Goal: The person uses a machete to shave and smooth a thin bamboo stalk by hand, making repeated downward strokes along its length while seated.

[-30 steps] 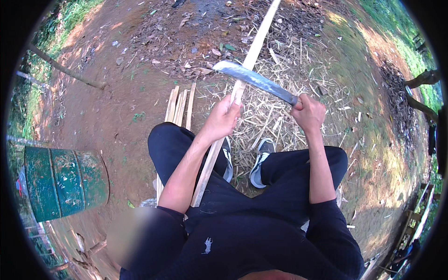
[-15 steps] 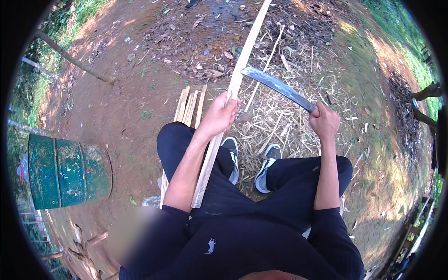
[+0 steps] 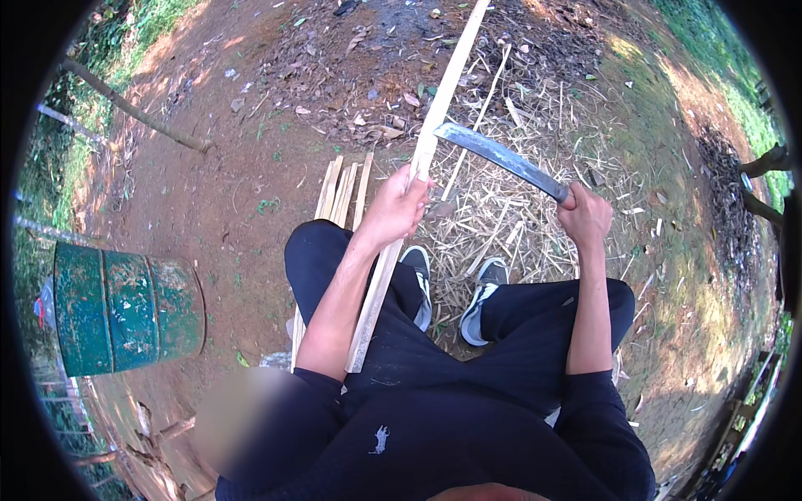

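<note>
Item, one long, pale, flat-sided wooden strip point(image 3: 424, 150): slanting from the person's left thigh, up between the knees and out past the top of my view.

Item, one bare left hand point(image 3: 397, 207): fingers and thumb wrapped around the strip, gripping it partway along its length.

Item, one long grey steel blade with a slight curve and a dark handle point(image 3: 505, 159): held aslant to the right of the strip, its tip at the strip's edge; whether the two touch, I cannot tell.

Item, one bare right hand point(image 3: 586, 215): fist closed tightly around the blade's handle, above the right knee.

Item, one pair of dark shoes with white markings point(image 3: 482, 305): set on the soil between the knees.

Item, a scatter of straw-coloured wood shavings point(image 3: 484, 217): spread on the ground beyond the shoes, one thin pale sliver point(image 3: 478, 121) lying in it near the blade.

Item, several narrow, light wooden slats point(image 3: 338, 192): lying close together just beyond the left knee.

Item, one weathered green ribbed drum point(image 3: 129, 309): on brown earth, well apart to the left.
</note>
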